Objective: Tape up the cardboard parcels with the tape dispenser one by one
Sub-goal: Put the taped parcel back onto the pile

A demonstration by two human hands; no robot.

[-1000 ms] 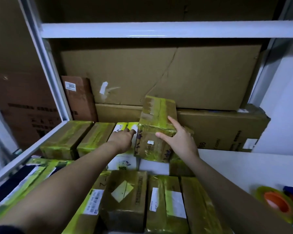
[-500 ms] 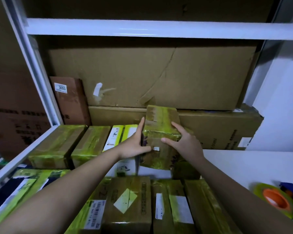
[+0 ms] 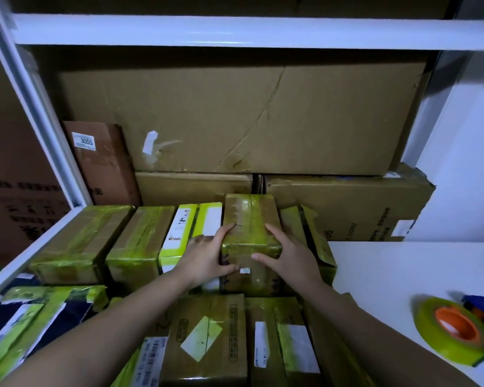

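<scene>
1. Left of the taped parcel (image 3: pixel 250 236) I hold, three more wrapped parcels (image 3: pixel 140 241) stand in a row.
2. My left hand (image 3: pixel 204 258) grips that parcel's left side, thumb curled over its front face.
3. My right hand (image 3: pixel 288 258) clasps its right side, fingers bent over the top edge.
4. Behind the parcel, big cardboard boxes (image 3: pixel 235 118) are stacked on the shelf.
5. Well right of the parcel, the tape dispenser (image 3: pixel 456 331) lies on the white surface (image 3: pixel 389 269).
</scene>
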